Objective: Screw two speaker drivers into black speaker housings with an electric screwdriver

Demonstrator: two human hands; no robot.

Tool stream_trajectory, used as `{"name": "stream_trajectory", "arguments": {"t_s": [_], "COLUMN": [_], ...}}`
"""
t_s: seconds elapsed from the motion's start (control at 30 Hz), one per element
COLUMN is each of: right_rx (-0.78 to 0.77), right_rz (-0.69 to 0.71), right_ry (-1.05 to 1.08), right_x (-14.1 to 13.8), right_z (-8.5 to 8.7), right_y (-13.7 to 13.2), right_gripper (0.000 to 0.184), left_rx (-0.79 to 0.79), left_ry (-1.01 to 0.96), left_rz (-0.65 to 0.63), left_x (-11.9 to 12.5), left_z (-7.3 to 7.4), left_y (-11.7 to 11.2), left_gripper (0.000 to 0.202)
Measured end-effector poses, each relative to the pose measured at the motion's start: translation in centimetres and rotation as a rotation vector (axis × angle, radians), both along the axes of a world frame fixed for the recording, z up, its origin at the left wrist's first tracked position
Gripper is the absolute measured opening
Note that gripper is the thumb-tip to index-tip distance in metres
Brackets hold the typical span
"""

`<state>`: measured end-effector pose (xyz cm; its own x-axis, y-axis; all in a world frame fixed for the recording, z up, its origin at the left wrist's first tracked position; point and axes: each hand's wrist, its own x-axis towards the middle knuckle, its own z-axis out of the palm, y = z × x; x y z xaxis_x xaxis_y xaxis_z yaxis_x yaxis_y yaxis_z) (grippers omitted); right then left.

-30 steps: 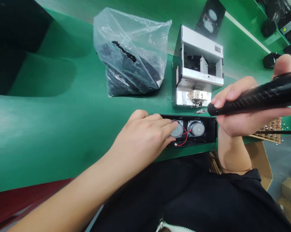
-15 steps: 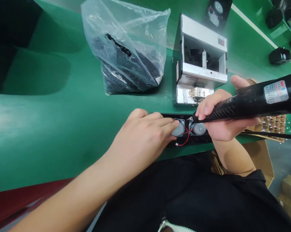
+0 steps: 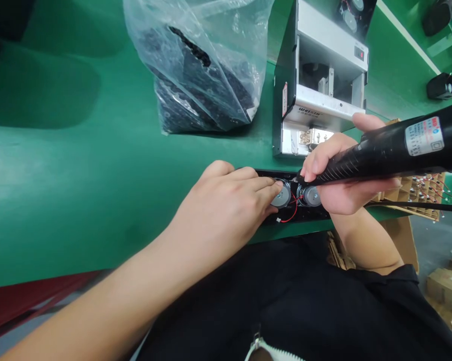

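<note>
My right hand (image 3: 342, 175) is wrapped around a black electric screwdriver (image 3: 384, 155) with a white label. Its tip points left and down, between two round speaker drivers. The left speaker driver (image 3: 282, 196) is under the fingertips of my left hand (image 3: 229, 200), which is closed over its edge. Partly behind the right hand sits the right speaker driver (image 3: 310, 196). Both drivers lie in a long black panel (image 3: 304, 214), whose ends are hidden by my hands. A red wire (image 3: 295, 210) with a small white plug curls between the drivers.
Behind the panel stands a silver and black screw feeder (image 3: 323, 100). Left of it is a clear plastic bag (image 3: 207, 75) holding dark pieces. A divided cardboard box (image 3: 417, 198) with wired parts lies at right, and the screwdriver's cord passes across it.
The screwdriver tip has shifted slightly left, from the right driver's corner toward the gap between drivers. My left hand keeps its place on the left driver. The view has tilted a little.
</note>
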<state>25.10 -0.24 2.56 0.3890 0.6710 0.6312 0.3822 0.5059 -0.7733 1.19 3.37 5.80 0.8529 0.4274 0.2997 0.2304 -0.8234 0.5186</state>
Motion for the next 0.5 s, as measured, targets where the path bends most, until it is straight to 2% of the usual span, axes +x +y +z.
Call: {"name": "stream_trajectory", "arguments": {"t_s": [0.1, 0.23, 0.33, 0.43, 0.5], "right_rx": [-0.091, -0.116, -0.036, 0.052, 0.056], "right_rz": [-0.067, 0.015, 0.065, 0.209, 0.259], "right_ry": [-0.121, -0.230, -0.103, 0.116, 0.160], "right_x": [0.8, 1.2, 0.4, -0.6, -1.1], "right_z": [-0.8, -0.5, 0.6, 1.6, 2.1], "right_y": [-0.3, -0.6, -0.3, 0.0, -0.2], "right_gripper": [0.121, 0.139, 0.131, 0.116, 0.114], "left_rx": [0.029, 0.052, 0.034, 0.021, 0.006], "left_ry": [0.011, 0.021, 0.039, 0.107, 0.160], "left_rz": [0.005, -0.017, -0.049, -0.074, -0.084], "left_x": [0.1, 0.2, 0.1, 0.2, 0.3], "left_z": [0.0, 0.2, 0.7, 1.3, 1.6], "left_y": [0.0, 0.3, 0.7, 1.2, 1.4], "left_gripper": [0.034, 0.030, 0.025, 0.021, 0.018]}}
